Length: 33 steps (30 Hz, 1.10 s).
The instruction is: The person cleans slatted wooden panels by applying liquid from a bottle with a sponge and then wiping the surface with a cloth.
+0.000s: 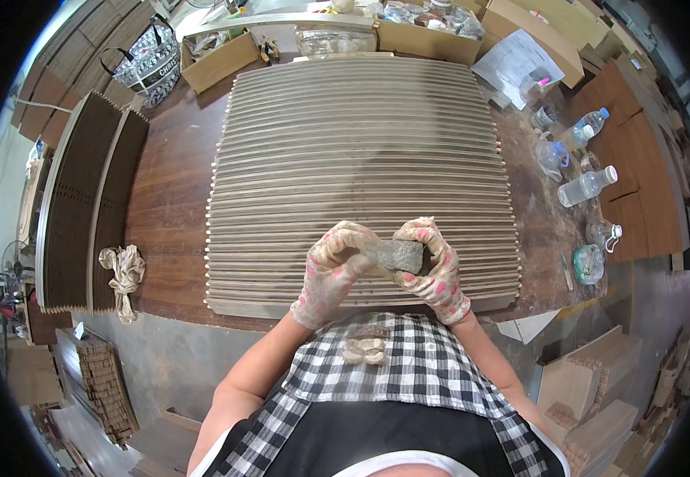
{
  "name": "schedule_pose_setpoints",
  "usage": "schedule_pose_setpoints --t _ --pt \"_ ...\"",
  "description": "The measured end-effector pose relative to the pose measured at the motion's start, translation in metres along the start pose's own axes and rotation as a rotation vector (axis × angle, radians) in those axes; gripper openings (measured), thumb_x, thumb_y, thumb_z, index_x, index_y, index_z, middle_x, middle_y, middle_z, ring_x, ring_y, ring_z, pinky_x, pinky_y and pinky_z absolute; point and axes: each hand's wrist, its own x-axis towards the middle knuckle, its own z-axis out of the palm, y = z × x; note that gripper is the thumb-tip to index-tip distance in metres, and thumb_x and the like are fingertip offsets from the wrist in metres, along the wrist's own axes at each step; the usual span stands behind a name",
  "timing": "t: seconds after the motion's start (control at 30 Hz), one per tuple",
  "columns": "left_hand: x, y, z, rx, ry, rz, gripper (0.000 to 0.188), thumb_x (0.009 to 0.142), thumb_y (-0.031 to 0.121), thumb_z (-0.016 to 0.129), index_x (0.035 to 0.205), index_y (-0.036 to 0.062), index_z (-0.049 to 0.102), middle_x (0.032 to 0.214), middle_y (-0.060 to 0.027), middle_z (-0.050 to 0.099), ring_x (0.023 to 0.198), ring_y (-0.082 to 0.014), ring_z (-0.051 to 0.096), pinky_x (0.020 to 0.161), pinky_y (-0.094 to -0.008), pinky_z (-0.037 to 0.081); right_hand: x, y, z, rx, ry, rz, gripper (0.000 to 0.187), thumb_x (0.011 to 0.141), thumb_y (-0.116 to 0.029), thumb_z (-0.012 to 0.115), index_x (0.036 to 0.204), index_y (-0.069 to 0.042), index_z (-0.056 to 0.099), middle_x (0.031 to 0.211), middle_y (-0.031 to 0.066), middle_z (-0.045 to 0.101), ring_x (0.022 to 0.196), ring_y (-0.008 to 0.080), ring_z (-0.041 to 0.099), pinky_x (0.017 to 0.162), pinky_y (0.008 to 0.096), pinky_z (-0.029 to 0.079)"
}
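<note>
Both my hands wear pale gloves with pink dots and meet over the near part of the table. Between them is a grey, rough-faced sanding block. My left hand pinches its left end, with thumb and fingers closed. My right hand wraps round its right end. The block is held above a wide row of long, thin wooden strips, laid side by side across the table. Small pale pegs stick out at the strips' ends. My hands hide part of the nearest strips.
Brown panels stand at the left edge beside a crumpled cloth glove. Plastic bottles and a green-rimmed tub line the right side. Cardboard boxes, a patterned bag and a paper sheet are at the back.
</note>
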Motion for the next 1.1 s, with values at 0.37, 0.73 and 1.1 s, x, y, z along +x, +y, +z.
schedule_pose_setpoints --t 0.37,0.73,1.1 --pt "-0.007 -0.003 0.004 -0.124 0.077 -0.131 0.032 0.091 0.011 0.071 0.119 -0.0009 0.060 0.120 -0.0089 0.062 0.104 -0.0152 0.064 0.085 -0.0301 0.058 -0.004 -0.005 -0.001 0.290 0.016 0.134 0.046 0.082 -0.012 0.080 0.122 0.001 0.060 0.120 0.0087 0.060 0.113 0.0176 0.058 0.099 0.0300 0.049" --pt "-0.021 -0.020 0.017 -0.217 0.204 -0.118 0.036 0.092 0.011 0.070 0.124 0.0004 0.058 0.122 -0.0088 0.064 0.109 -0.0163 0.062 0.093 -0.0313 0.055 -0.006 0.021 -0.007 0.559 -0.009 0.087 0.029 0.089 -0.018 0.075 0.110 -0.001 0.066 0.119 0.0120 0.061 0.108 0.0221 0.061 0.093 0.0351 0.052" --pt "-0.019 -0.008 0.022 -0.133 0.156 -0.080 0.042 0.095 0.015 0.067 0.132 0.0005 0.054 0.121 -0.0076 0.063 0.104 -0.0141 0.062 0.087 -0.0292 0.055 -0.005 0.025 -0.014 0.892 -0.129 0.692 0.062 0.100 -0.055 0.048 0.127 0.000 0.056 0.111 0.0121 0.066 0.099 0.0227 0.066 0.080 0.0367 0.058"
